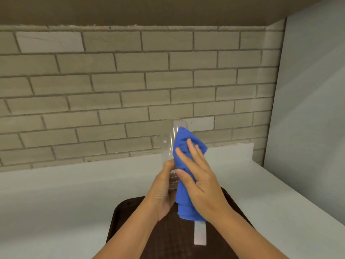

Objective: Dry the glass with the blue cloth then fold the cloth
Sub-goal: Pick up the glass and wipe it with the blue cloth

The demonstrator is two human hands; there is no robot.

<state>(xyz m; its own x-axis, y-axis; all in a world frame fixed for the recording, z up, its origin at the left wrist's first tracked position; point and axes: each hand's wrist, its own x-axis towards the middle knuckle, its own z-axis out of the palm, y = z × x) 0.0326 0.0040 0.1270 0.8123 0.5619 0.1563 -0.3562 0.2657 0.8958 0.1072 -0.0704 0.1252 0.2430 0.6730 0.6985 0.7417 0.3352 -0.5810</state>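
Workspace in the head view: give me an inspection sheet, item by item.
Surface: pale countertop with a dark brown tray at the near edge.
Job's things: clear glass held up above the tray; blue cloth pressed against its side.
Clutter: white strip on the tray.
Grips: left hand holds the glass near its lower end; right hand lies flat on the cloth.
Cables: nothing seen.
Surroundings: grey brick backsplash, plain wall at right.
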